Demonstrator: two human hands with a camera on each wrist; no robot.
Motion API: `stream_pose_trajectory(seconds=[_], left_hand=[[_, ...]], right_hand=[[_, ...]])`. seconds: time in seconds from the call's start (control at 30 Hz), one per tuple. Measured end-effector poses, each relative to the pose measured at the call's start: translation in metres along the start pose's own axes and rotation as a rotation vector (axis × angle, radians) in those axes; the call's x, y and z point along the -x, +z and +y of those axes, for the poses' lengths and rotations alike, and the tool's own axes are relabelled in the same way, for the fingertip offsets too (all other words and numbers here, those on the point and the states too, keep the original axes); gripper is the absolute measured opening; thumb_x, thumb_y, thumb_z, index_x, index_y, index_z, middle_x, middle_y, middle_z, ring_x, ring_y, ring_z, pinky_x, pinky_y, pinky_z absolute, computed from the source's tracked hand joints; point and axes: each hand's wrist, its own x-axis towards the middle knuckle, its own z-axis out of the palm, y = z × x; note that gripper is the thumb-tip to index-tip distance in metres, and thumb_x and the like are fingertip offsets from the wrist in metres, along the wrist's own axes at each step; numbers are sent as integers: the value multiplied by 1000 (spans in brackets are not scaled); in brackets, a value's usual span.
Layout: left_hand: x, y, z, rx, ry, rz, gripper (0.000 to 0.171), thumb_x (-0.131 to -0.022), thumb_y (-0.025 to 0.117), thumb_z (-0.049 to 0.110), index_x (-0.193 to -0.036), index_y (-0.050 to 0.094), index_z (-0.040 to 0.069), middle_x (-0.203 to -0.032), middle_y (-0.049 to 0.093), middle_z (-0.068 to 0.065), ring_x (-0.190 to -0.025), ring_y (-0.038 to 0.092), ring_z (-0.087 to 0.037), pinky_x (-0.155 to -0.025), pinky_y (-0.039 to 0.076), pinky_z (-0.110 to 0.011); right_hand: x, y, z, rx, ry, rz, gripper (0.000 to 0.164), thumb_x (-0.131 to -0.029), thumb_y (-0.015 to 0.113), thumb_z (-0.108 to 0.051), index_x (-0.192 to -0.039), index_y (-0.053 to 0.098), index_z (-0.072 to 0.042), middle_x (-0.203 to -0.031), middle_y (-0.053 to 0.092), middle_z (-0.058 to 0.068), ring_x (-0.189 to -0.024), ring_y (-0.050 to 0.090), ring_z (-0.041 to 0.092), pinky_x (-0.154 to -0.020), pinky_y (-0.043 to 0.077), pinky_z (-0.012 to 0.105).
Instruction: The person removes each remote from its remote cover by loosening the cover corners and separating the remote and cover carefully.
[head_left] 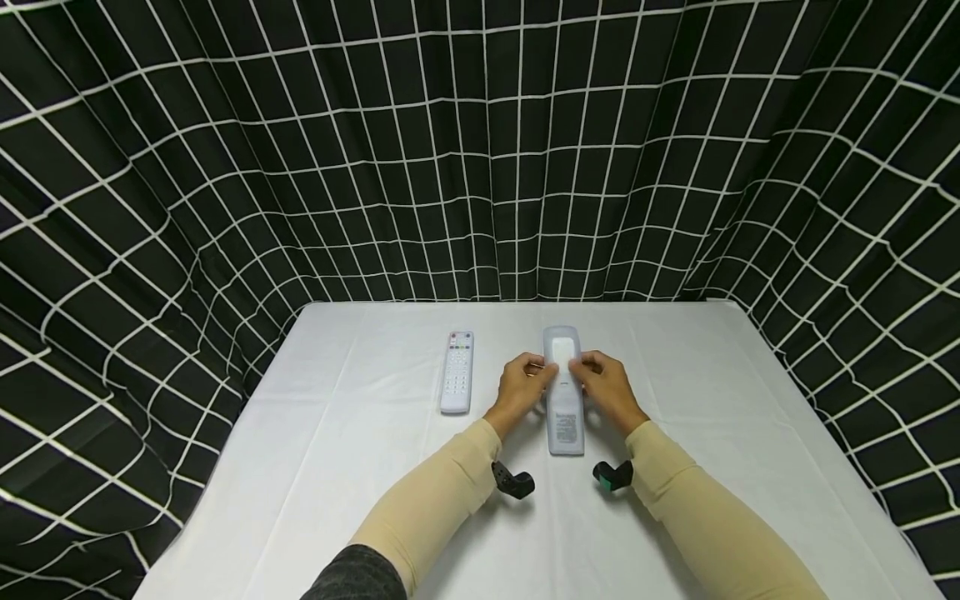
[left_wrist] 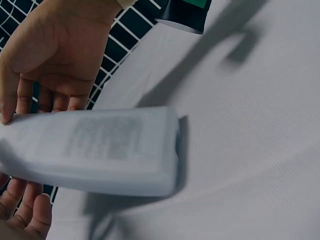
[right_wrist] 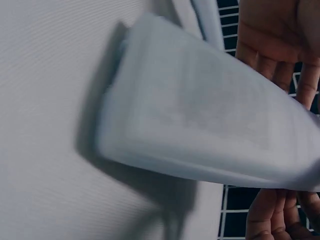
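Note:
A pale remote control (head_left: 566, 400), back side up, stands lengthwise between my hands in the head view. Its back bears a block of printed text, blurred in both wrist views. My left hand (head_left: 519, 388) pinches its left edge, thumb on the back and fingers curled at the side. From the opposite edge my right hand (head_left: 610, 390) grips it the same way. In the left wrist view the near end of the remote control (left_wrist: 110, 150) casts a shadow on the cloth beside it. The buttons of this remote control are hidden underneath.
A second white remote control (head_left: 456, 372) lies buttons up on the white-covered table (head_left: 360, 467), left of my hands. Black curtains (head_left: 420, 167) with a white grid surround the table at the back and sides. Dark wrist devices (head_left: 513, 481) stick out below both wrists.

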Motion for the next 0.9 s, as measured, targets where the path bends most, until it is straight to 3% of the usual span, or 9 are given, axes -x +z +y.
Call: stream_pose_trajectory(seconds=[0.1,0.3,0.7,0.9], left_hand=[[1,0,5,36,21,41,23,-86,75,21,-99,66,4,-80,62,-1,-68,57,-12,-56,49,-24],[2,1,11,73,19,88,24,-84,77,17,-105,70,7,-77,62,1,-68,57,-11,-55,47,-23],[0,0,22,82,124,111,21,-85,75,15,-103,71,5,-84,63,2,-77,59,-11,-64,49,-25],[-1,-1,26,100,144,103,24,-84,76,12,-106,72,4,-85,65,0,-78,60,-12,-67,51,-25]], right_hand=[[0,0,-4,3,-29,8,35,-97,59,-23,-120,58,3,-101,63,18,-89,58,26,-74,52,40],[1,0,-9,4,-59,9,37,-98,59,-26,-122,59,2,-100,64,18,-87,60,26,-77,52,50],[3,-4,-23,-43,-91,18,37,-98,58,-22,-127,56,2,-104,62,19,-92,58,29,-74,51,35],[10,-8,-42,-63,-118,22,32,-97,58,-12,-123,55,7,-105,59,21,-91,55,24,-76,51,37]])
